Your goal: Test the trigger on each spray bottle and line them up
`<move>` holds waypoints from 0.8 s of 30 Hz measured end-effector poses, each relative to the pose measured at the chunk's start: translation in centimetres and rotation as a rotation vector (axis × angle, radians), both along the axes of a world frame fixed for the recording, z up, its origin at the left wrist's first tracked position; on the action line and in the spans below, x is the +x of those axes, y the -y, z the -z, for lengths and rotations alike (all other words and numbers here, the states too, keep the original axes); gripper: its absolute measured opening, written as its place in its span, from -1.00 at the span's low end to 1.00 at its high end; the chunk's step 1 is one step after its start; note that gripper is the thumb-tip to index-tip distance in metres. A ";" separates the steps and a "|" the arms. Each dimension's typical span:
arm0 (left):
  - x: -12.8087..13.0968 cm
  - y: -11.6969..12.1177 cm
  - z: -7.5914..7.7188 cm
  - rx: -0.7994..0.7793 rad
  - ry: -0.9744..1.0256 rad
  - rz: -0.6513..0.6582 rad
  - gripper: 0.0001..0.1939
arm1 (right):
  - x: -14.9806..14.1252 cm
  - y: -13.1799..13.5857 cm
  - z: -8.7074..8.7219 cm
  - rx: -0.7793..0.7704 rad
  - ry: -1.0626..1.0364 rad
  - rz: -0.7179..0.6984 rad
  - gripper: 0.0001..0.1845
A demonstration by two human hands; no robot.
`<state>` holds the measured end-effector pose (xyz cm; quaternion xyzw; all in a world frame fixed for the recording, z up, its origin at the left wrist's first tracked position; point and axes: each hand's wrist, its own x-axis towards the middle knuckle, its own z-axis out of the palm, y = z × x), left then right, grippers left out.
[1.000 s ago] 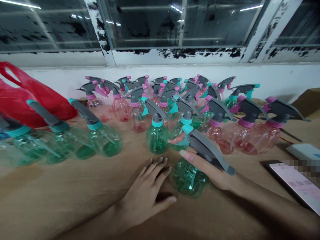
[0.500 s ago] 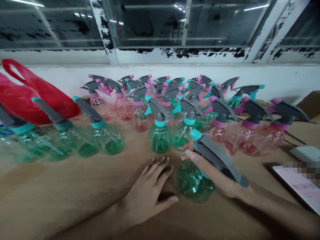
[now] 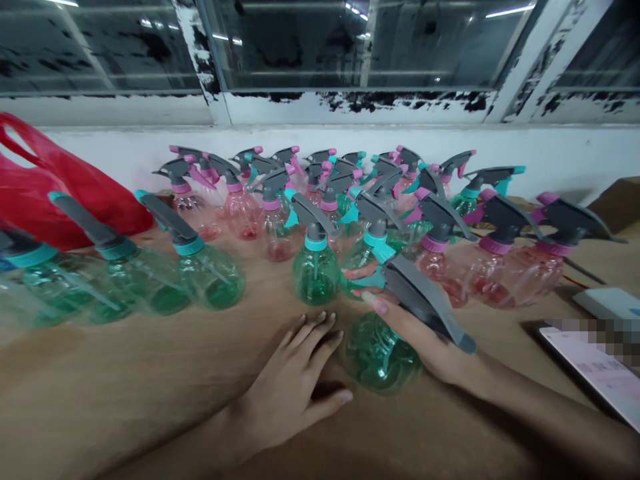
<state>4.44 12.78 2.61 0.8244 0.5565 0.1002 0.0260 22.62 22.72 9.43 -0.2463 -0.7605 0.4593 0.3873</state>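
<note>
My right hand (image 3: 420, 327) is closed around the neck of a green spray bottle (image 3: 383, 357), which has a grey trigger head and a teal nozzle. Part of its collar is hidden behind my fingers. To the left, my left hand (image 3: 300, 373) lies palm down on the wooden table (image 3: 165, 400), fingers stretched out and holding nothing. Just beyond its fingertips stands another green spray bottle (image 3: 316, 273) with a teal collar. A pink spray bottle (image 3: 440, 257) with a pink collar stands behind my right hand.
Several green spray bottles (image 3: 213, 277) stand in a row at the left, before a red plastic bag (image 3: 75, 193). Pink and green bottles crowd together toward the wall (image 3: 310, 137). On the right are a phone (image 3: 593, 367), a white box-like item (image 3: 610, 303) and a brown cardboard piece (image 3: 617, 203).
My right hand and the spray bottle in it have shifted slightly left and up, the bottle's head now more upright. My left hand stays flat on the table. The whole view has shifted a little.
</note>
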 end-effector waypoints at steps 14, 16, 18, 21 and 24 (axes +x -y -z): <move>0.1 -0.1 -0.4 0.004 0.016 0.000 -0.38 | 0.2 0.3 -0.7 0.000 0.047 0.000 -0.75; 0.1 -0.1 -0.5 0.000 0.028 0.000 -0.39 | 0.1 0.2 -0.7 -0.001 0.046 0.000 -0.76; 0.1 -0.1 -0.5 -0.004 0.036 0.000 -0.39 | 0.1 0.1 -0.7 0.002 0.041 0.005 -0.76; 0.1 -0.1 -0.5 -0.004 0.029 -0.005 -0.38 | 0.2 0.1 -0.6 0.005 0.049 0.007 -0.75; 0.1 -0.1 -0.4 0.001 0.015 -0.005 -0.38 | 0.2 0.2 -0.6 0.016 0.059 0.009 -0.75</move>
